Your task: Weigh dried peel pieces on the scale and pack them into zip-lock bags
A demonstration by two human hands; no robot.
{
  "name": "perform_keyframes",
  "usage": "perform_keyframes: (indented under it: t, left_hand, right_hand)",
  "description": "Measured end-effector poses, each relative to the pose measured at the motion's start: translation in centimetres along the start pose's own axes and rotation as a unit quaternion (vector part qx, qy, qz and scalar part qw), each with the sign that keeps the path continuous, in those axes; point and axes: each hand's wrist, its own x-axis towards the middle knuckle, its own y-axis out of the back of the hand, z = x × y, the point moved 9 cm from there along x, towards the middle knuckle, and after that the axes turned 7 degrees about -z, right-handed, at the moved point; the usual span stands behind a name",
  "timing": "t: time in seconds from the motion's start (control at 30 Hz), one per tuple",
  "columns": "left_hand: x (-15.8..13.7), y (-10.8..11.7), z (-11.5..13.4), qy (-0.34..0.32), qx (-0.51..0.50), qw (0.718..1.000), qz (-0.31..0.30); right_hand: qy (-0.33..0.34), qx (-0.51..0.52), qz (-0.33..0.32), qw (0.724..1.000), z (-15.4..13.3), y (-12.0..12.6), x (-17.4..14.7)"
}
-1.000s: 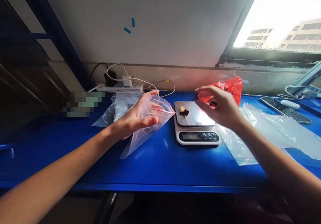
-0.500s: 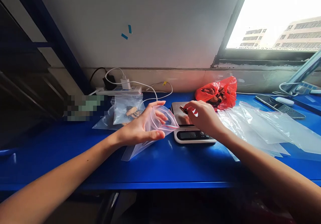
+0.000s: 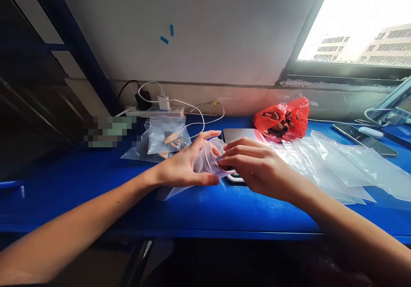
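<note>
My left hand [image 3: 184, 165] holds a clear zip-lock bag [image 3: 205, 160] with its mouth spread toward the right. At that mouth is my right hand [image 3: 257, 162], fingers closed on a dark brown dried slice [image 3: 225, 167], mostly covered by the fingers. Behind my right hand sits a kitchen scale [image 3: 236, 135], its display largely hidden. Beyond the scale, a red plastic bag [image 3: 298, 111] stands open with several brown dried pieces [image 3: 279, 124] in it.
Filled zip-lock bags [image 3: 163, 133] lie left of my left hand. Flat zip-lock bags [image 3: 343, 167] spread over the blue table [image 3: 96, 192] at right, near a phone [image 3: 364, 139]. A power strip [image 3: 154, 111] with a white charger [image 3: 163, 102] and cables runs along the wall.
My right hand has moved left from above the scale to the zip-lock bag's mouth, carrying the dried slice. My left hand still holds the bag. The view has shifted slightly.
</note>
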Motion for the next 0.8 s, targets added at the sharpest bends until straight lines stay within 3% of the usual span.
perform_keyframes:
  t: [0.17, 0.37, 0.5, 0.63, 0.73, 0.8]
  left_hand:
    - [-0.2, 0.3, 0.9, -0.037, 0.005, 0.999, 0.016]
    - [-0.7, 2.0, 1.0, -0.046, 0.095, 0.987, 0.121]
    - [-0.9, 2.2, 2.0, -0.063, 0.172, 0.962, 0.202]
    - [-1.2, 2.0, 2.5, -0.083, 0.185, 0.948, 0.246]
    - [-1.2, 2.2, 2.3, -0.068, 0.145, 0.958, 0.238]
    - [-1.1, 2.7, 1.3, -0.031, 0.035, 0.974, 0.222]
  right_hand:
    - [-0.013, -0.015, 0.036, 0.999, -0.9, 0.9, 0.0]
    - [-0.090, -0.025, 0.113, 0.989, -0.6, 3.1, -0.7]
    - [-0.121, -0.008, 0.124, 0.985, -1.1, 2.5, -0.8]
    - [-0.247, 0.061, 0.083, 0.963, 1.2, 0.1, -1.2]
    - [-0.277, 0.162, 0.054, 0.946, 2.3, -1.1, -1.3]
    - [-0.279, 0.203, 0.084, 0.935, 2.9, -0.4, -1.4]
